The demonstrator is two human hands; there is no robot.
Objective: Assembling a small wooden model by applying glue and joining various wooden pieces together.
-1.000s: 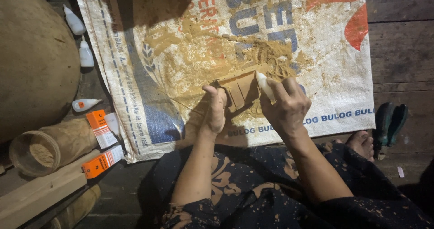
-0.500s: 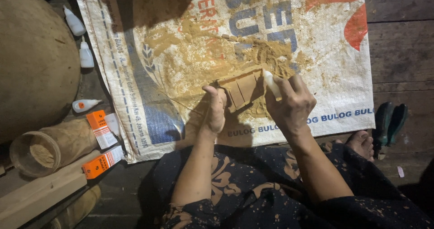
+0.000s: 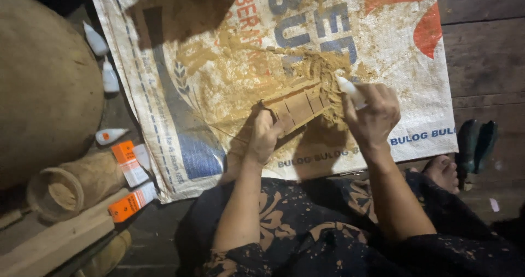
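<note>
Hands clamped: left hand (image 3: pixel 266 136) on wood piece (image 3: pixel 299 106), right hand (image 3: pixel 372 115) w/ white bottle (image 3: pixel 350 90), now tip-down vs earlier.

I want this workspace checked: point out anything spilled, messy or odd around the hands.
Tan sawdust is spread over the woven sack around the wooden piece. The left hand grips that piece; the right hand holds a small white bottle.

A flat brown wooden piece (image 3: pixel 298 108), marked off in squares, is held tilted above the sawdust-strewn woven sack (image 3: pixel 219 53), gripped at its left end. A small white glue bottle (image 3: pixel 350 91) is pressed nozzle-down against its right end
</note>
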